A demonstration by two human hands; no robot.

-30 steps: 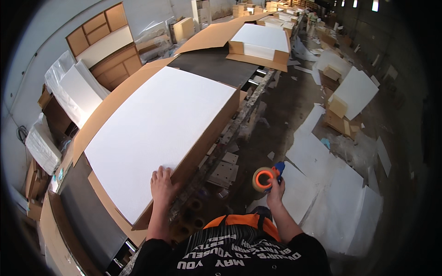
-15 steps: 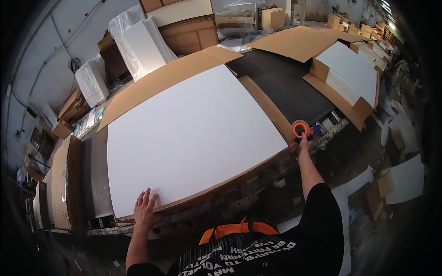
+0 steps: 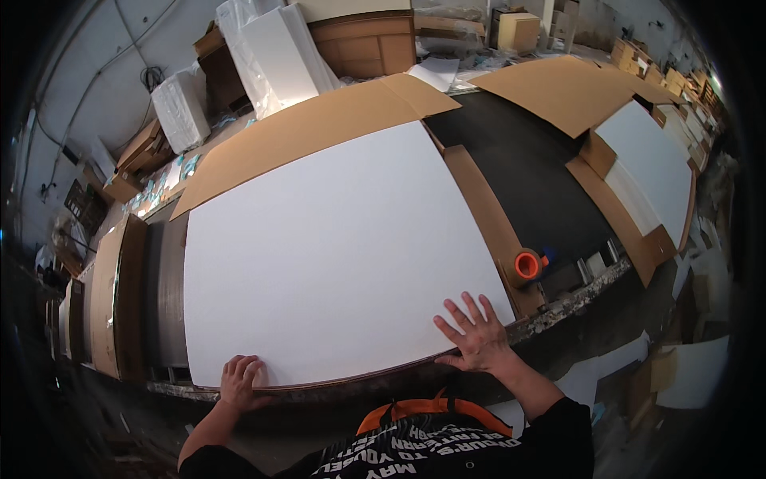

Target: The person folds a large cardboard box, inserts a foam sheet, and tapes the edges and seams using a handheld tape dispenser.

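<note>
A large white board (image 3: 335, 255), likely foam, lies flat in an opened brown cardboard box whose far flap (image 3: 319, 128) is folded outward. My left hand (image 3: 239, 383) is at the board's near edge by the left corner, its fingers bent over the top and its thumb low against the edge. Close to the near right corner, my right hand (image 3: 479, 339) rests on the board with fingers spread, holding nothing. Beyond it, a tape dispenser (image 3: 529, 265) with an orange hub and blue part sits by the box's right flap (image 3: 483, 207).
The box lies on a dark conveyor belt (image 3: 519, 168). Another open carton with a white panel (image 3: 646, 164) is farther right, and closed cartons (image 3: 116, 295) stand at the left. Plastic-wrapped white panels (image 3: 279, 60) lean behind. Scrap sheets (image 3: 694, 371) litter the right-hand floor.
My right hand has let go of the tape dispenser, leaving it by the right flap, and moved left onto the board. My left hand's fingers have bent at the near edge. The view has shifted.
</note>
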